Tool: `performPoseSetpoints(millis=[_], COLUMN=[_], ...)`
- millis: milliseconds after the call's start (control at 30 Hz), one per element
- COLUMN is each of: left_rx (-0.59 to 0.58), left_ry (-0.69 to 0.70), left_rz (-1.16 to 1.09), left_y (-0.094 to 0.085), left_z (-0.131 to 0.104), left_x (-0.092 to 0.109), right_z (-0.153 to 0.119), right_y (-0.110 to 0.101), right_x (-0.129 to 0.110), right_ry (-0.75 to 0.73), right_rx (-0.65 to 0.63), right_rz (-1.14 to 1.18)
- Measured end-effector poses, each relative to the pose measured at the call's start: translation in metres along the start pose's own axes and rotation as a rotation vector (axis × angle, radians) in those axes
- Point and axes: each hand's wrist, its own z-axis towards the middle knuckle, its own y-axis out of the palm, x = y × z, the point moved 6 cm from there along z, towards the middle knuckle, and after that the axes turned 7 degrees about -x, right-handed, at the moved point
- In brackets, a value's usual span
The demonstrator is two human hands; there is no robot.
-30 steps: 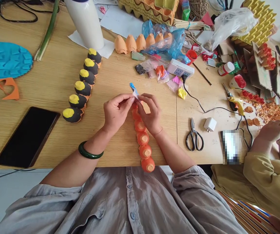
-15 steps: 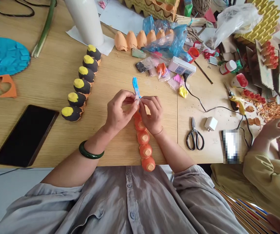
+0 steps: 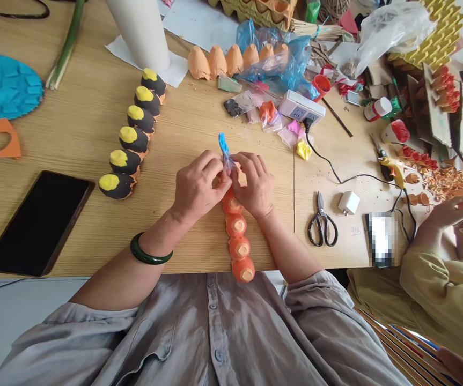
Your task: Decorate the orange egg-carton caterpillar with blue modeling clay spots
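Note:
Between the fingertips of both hands is a small clear plastic bag of blue clay (image 3: 223,143), its blue end pointing away from me. My left hand (image 3: 199,185) pinches the bag's near end from the left. From the other side my right hand (image 3: 254,182) pinches the same end, thumb and forefinger close to the left ones. Beneath the hands an orange-painted egg-carton strip (image 3: 240,247) runs toward me, its last cup past the table edge. The strip's far end is hidden by my fingers. Left of it lies a black-painted egg-carton strip (image 3: 133,138) with yellow tops.
Scissors (image 3: 322,222), a white charger (image 3: 348,203) and a power strip (image 3: 301,106) with a cord lie to the right. Bagged clay (image 3: 269,115) sits behind. A tablet (image 3: 40,222) is at left. A co-worker's hands (image 3: 452,217) are at far right.
Both hands have turned slightly inward around the bag, and the blue end sits a little lower. The view has shifted slightly. The co-worker's hand at right has changed its pose.

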Motion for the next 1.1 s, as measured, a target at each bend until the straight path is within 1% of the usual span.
performPoseSetpoints(millis=[67,200,300,367,433,500,567,600,667,733,800,867,1000,1067,1100], left_rx=[-0.04,-0.089,-0.092,-0.057,0.018,0.106,0.18,0.193,0.156,0.092,0.082,0.117,0.165,0.194,0.204], left_ry=[-0.024,-0.015,-0.032,-0.065,-0.114,-0.192,-0.293,-0.342,-0.425,-0.487,-0.524,-0.545,-0.589,-0.602,-0.604], left_rz=[0.036,0.113,0.027,-0.077,-0.184,-0.302,-0.437,-0.503,-0.605,-0.64,-0.62,-0.6,-0.655,-0.686,-0.697], left_y=[0.002,0.004,0.003,0.0,-0.005,-0.008,-0.007,-0.005,0.001,0.006,0.007,0.005,0.007,0.007,0.007], left_z=[0.001,0.002,0.002,0.004,0.005,0.006,0.005,0.005,0.004,0.004,0.002,0.001,0.0,0.0,0.001], left_x=[0.0,0.006,0.008,0.005,-0.001,-0.01,-0.021,-0.025,-0.03,-0.033,-0.035,-0.038,-0.043,-0.044,-0.044], right_z=[-0.002,-0.002,-0.002,-0.002,-0.002,-0.002,0.0,0.002,0.004,0.004,0.003,0.002,0.004,0.004,0.004], right_y=[0.002,-0.002,-0.007,-0.008,-0.009,-0.008,-0.005,-0.002,0.004,0.01,0.014,0.015,0.005,0.003,0.004], right_x=[0.002,0.007,0.008,0.011,0.017,0.022,0.023,0.022,0.017,0.012,0.01,0.012,0.014,0.011,0.01], right_ry=[-0.025,0.0,0.04,0.113,0.231,0.353,0.452,0.492,0.559,0.593,0.6,0.577,0.407,0.35,0.349], right_rx=[-0.032,-0.008,0.038,0.088,0.149,0.188,0.163,0.125,0.029,-0.047,-0.079,-0.05,0.059,0.042,0.012], right_rz=[0.055,0.044,0.06,0.159,0.311,0.488,0.677,0.768,0.926,1.032,1.064,1.005,0.768,0.742,0.762])
